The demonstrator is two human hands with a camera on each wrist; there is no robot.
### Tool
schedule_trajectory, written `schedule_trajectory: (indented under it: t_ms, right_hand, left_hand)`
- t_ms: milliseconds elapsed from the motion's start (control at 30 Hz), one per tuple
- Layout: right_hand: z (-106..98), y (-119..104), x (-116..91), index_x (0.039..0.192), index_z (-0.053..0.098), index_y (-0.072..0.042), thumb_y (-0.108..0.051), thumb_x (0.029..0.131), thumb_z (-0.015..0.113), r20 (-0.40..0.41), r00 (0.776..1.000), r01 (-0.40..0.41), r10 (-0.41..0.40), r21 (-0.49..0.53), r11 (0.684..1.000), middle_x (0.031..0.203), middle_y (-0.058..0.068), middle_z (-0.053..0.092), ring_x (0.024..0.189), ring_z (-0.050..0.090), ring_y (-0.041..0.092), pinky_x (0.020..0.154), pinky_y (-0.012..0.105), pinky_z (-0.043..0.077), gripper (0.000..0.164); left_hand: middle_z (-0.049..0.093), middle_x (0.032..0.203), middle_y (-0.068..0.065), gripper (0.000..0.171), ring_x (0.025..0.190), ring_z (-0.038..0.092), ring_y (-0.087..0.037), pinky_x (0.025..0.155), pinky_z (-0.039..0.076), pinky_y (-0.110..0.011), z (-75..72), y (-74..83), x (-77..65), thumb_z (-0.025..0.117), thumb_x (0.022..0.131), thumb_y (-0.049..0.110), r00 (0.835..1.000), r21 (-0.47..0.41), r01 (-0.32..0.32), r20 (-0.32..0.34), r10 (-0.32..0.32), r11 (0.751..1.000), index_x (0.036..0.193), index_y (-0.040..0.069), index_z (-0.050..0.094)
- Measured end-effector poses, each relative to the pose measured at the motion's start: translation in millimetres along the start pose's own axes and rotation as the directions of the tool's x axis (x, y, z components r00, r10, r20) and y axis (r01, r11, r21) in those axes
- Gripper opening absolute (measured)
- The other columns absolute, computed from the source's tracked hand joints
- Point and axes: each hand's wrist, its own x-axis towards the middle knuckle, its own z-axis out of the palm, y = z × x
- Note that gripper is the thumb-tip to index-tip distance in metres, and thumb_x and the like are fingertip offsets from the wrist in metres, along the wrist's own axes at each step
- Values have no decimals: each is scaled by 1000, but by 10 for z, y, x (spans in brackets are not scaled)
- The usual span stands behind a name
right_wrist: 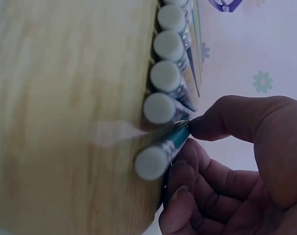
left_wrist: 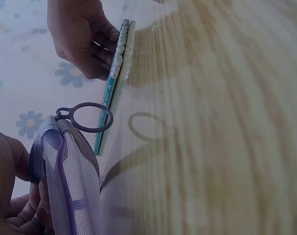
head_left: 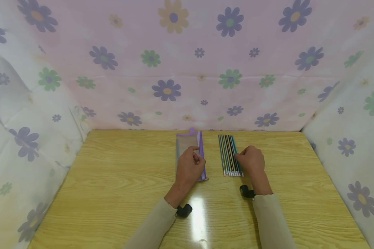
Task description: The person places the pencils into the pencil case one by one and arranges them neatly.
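A mesh pencil case (head_left: 187,140) with a purple zip edge lies near the back of the table. My left hand (head_left: 189,167) is over it and grips its zip side between thumb and fingers. From the case's near end sticks out a ring-shaped zip pull (left_wrist: 93,131). To its right, several pencils (head_left: 226,152) lie side by side, white erasers towards me. At the row's right end my right hand (head_left: 253,160) pinches one teal pencil (right_wrist: 153,161) between thumb and fingers. Its eraser end stands slightly apart from the others in the right wrist view.
The wood-grain table (head_left: 118,193) meets a flowered cloth backdrop (head_left: 187,65) just behind the case and pencils. Similar cloth hangs along both sides. Black wrist cameras (head_left: 184,210) sit under each wrist, close over the tabletop.
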Motion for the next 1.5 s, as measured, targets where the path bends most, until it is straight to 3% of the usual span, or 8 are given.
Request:
schedule_trajectory:
  t_ms: [267, 467, 700, 1000, 1333, 1500]
  right_hand:
    - [1, -46, -15, 68, 74, -7, -28, 94, 72, 9, 1000, -10, 11, -49, 999, 65, 7, 68, 55, 61, 23, 46, 36, 45, 33]
    - [-9, -89, -38, 54, 63, -13, -27, 93, 71, 22, 999, -29, 31, -71, 997, 51, 2, 55, 45, 51, 19, 41, 31, 35, 42]
    - [20, -98, -29, 49, 54, -19, -24, 90, 69, 7, 999, -39, 40, -100, 994, 48, -3, 46, 44, 42, 15, 40, 29, 29, 44]
    - [21, -75, -31, 49, 58, -16, -29, 92, 71, 9, 999, -35, 36, -86, 996, 49, -1, 49, 43, 44, 16, 40, 30, 30, 46]
    - [-3, -81, -36, 51, 59, -17, -31, 94, 72, 29, 999, -40, 42, -88, 995, 49, -1, 49, 43, 46, 17, 41, 31, 32, 47]
    - [-20, -85, -46, 55, 66, -12, -32, 95, 72, 30, 999, -43, 45, -83, 996, 51, 2, 56, 45, 51, 19, 41, 32, 36, 45]
  left_hand:
    - [60, 77, 2, 38, 60, 56, -6, 56, 49, -25, -1, 6, 2, 67, 94, 6, 1000, -13, -9, -9, 9, 1000, 131, -1, 69]
    - [62, 79, 2, 37, 61, 57, -7, 57, 51, -25, -8, 9, -3, 66, 95, 6, 1000, -31, 4, 1, -4, 1000, 131, -1, 69]
    - [62, 80, 2, 36, 60, 57, -7, 55, 49, -26, -9, 13, -6, 66, 95, 7, 1000, -50, 19, 7, -18, 999, 130, 0, 69]
    - [63, 81, 3, 35, 61, 58, -8, 57, 49, -26, -9, -1, -16, 65, 96, 10, 999, -70, 45, 22, -44, 997, 130, 1, 69]
    - [63, 79, 2, 34, 58, 56, -7, 55, 49, -26, -5, -18, -3, 66, 95, 8, 1000, -89, 19, 4, -19, 996, 128, 0, 70]
    - [63, 78, 2, 33, 58, 56, -6, 55, 49, -26, -4, -16, -3, 67, 95, 8, 1000, -92, 18, -3, -18, 996, 127, 0, 70]
